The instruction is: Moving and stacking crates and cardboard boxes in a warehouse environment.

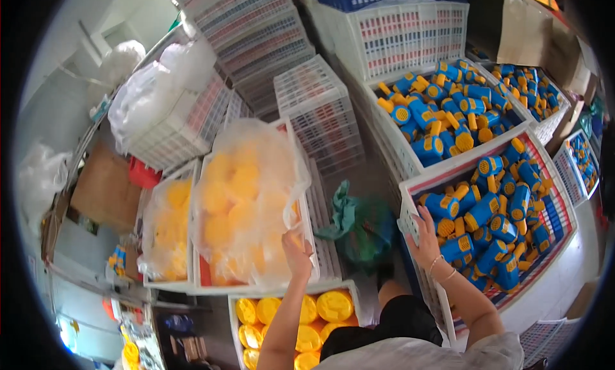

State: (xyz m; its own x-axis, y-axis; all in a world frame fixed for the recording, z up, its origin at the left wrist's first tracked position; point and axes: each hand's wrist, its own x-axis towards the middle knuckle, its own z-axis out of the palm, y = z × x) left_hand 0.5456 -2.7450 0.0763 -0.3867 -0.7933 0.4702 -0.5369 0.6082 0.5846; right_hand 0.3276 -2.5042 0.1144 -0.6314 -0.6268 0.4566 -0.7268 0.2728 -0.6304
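Observation:
My left hand is closed at the right edge of a clear plastic bag, its fingers curled on the film. The bag drapes over a white crate filled with round yellow pieces, blurred through the plastic. My right hand rests with fingers stretched out on the near left rim of another white crate. That crate has red and blue stripes inside and holds many blue toy pieces with orange grilles and handles, shaped like small hair dryers. No toy is in my right hand.
A crate of yellow round containers stands low before me. More blue toys fill a farther crate. Stacked white crates rise ahead. A green plastic bag sits on the floor between the rows. Cardboard stands left.

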